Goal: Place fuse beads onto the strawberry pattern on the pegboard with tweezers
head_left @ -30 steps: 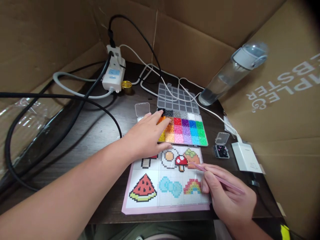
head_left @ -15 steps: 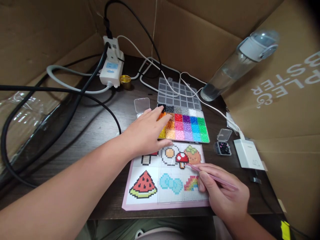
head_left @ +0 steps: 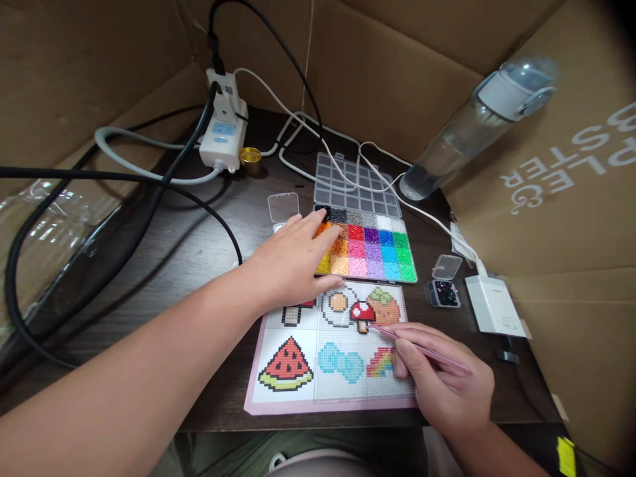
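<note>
1. Working at the stem of the red-capped mushroom figure [head_left: 362, 311] appears to be the step in hand; the pink tweezers [head_left: 452, 364] are best held low and slanted, so that neighbouring pieces are not knocked.
2. A light squeeze is called for, since a bead could be flicked away; whether one is pinched in the tips cannot be told.
3. The clear pegboard [head_left: 338, 336] should be guarded against sliding over the pattern sheet [head_left: 268, 348], and the right hand [head_left: 442, 377] is best steadied at its edge.
4. The tweezers are grasped, pencil-like, by the right hand, at 4 o'clock from the mushroom; their tips are set by its stem.
5. At 10 o'clock lies the left hand [head_left: 291, 262], fingers spread over the left columns of the bead case [head_left: 342, 202], with nothing seen grasped; whether the case is pressed cannot be told.
6. The case is found at 12 o'clock from the mushroom.
</note>
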Tool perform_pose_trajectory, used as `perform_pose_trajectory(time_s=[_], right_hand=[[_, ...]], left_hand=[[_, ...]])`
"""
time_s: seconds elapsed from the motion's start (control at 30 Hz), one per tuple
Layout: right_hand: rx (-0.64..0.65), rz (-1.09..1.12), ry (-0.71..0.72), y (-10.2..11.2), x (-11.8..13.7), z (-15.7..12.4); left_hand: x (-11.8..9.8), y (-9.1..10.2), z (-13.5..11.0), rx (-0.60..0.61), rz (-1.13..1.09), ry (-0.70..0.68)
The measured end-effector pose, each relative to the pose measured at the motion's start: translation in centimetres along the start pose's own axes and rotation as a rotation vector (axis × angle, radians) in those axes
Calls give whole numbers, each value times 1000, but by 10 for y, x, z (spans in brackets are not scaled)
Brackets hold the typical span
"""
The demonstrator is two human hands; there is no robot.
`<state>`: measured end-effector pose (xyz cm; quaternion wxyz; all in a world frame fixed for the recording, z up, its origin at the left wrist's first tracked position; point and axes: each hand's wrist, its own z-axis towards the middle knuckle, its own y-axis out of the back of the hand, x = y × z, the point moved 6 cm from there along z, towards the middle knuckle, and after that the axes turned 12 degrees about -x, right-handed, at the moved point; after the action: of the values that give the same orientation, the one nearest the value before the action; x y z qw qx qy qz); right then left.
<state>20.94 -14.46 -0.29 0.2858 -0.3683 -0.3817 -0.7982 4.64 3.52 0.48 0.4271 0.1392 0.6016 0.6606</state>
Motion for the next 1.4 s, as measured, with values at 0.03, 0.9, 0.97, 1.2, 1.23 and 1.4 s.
perform_pose_trajectory(time_s=[0.03, 0.9, 0.97, 1.2, 1.23, 1.4], right_hand=[[4, -2, 8, 0, 1, 0], [18, 1, -15, -3, 3, 4], [18, 5, -15, -2, 3, 4], [21, 10, -22, -1, 2, 2], [19, 10, -23, -1, 2, 2], [6, 7, -10, -2, 1, 3]], left_hand=[[0, 0, 0, -2, 1, -1], [1, 0, 0, 1, 11, 1], [0, -1, 0, -2, 16, 1], [1, -1, 0, -2, 19, 3], [1, -1, 0, -1, 22, 2], [0, -1, -1, -1, 42, -16]])
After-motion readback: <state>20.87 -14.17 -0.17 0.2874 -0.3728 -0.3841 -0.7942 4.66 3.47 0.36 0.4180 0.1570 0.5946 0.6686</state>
